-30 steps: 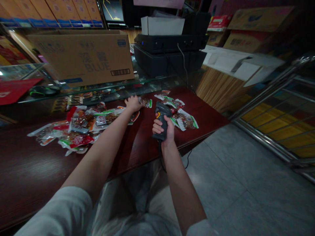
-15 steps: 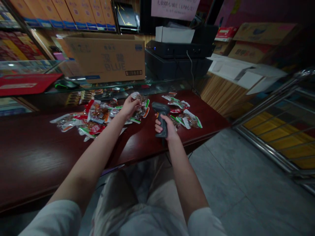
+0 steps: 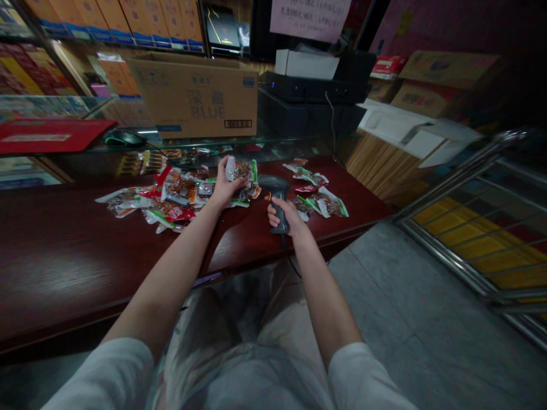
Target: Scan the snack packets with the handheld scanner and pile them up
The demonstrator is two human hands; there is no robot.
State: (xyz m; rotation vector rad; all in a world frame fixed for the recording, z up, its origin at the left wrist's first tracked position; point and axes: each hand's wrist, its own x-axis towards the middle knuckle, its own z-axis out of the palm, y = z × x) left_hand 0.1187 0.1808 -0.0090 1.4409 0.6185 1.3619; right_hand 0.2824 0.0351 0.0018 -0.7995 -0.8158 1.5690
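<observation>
My left hand (image 3: 227, 187) is closed on a clear snack packet (image 3: 243, 169) with white and green edges, lifted at the right end of a packet pile. That pile of similar snack packets (image 3: 171, 196), some with red parts, spreads leftward over the dark red table (image 3: 85, 239). In my right hand (image 3: 287, 215) is a dark barcode scanner (image 3: 280, 219), its handle wrapped by the fingers and its head turned left toward the packet. Beyond the right hand lies a smaller group of packets (image 3: 328, 203). What the food inside is, I cannot make out.
A glass shelf behind the table bears a cardboard box (image 3: 196, 102), a computer mouse (image 3: 123, 138) and a red sheet (image 3: 55, 135). Black devices (image 3: 307, 108) stand right of the box. A metal rack (image 3: 461, 228) is on the floor at the right.
My left hand has turned the packet more upright, showing its face toward me. The scanner stays in my right hand, its head now tilted slightly differently. The whole view has shifted a little.
</observation>
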